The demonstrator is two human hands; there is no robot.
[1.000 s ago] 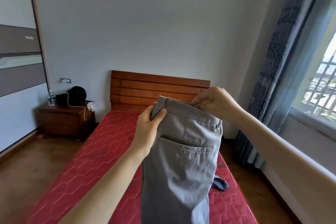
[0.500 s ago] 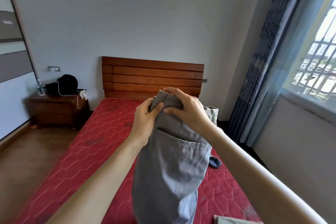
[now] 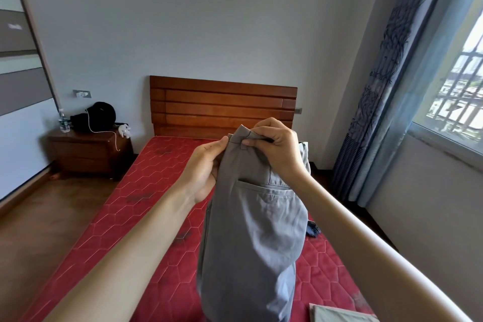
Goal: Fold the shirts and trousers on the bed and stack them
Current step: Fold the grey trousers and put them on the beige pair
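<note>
Both hands hold a pair of grey trousers (image 3: 251, 230) up in the air above the red mattress (image 3: 146, 191), with the waistband at the top and the legs hanging down toward the near edge of the view. The left hand (image 3: 202, 172) is closed on the left side of the waistband: its thumb lies along the cloth's edge near the top and the fingers wrap behind the fabric, out of sight. The palm faces right, the wrist is bent slightly, and the forearm runs up from the near left corner. The right hand (image 3: 277, 146) is closed on the top of the waistband, the thumb pressing on the near face beside a belt loop and the curled fingers bunching the cloth over the top fold. Its forearm comes in from the near right and crosses in front of the trousers' right side. The two hands are close together, almost touching at the waistband. A back pocket shows on the near face, just under the right wrist.

A folded pale garment (image 3: 342, 315) lies on the mattress at the near right edge. A small dark cloth (image 3: 313, 229) lies on the mattress to the right of the trousers. A wooden headboard (image 3: 222, 104) stands at the far end, and a nightstand (image 3: 88, 154) sits far left.
</note>
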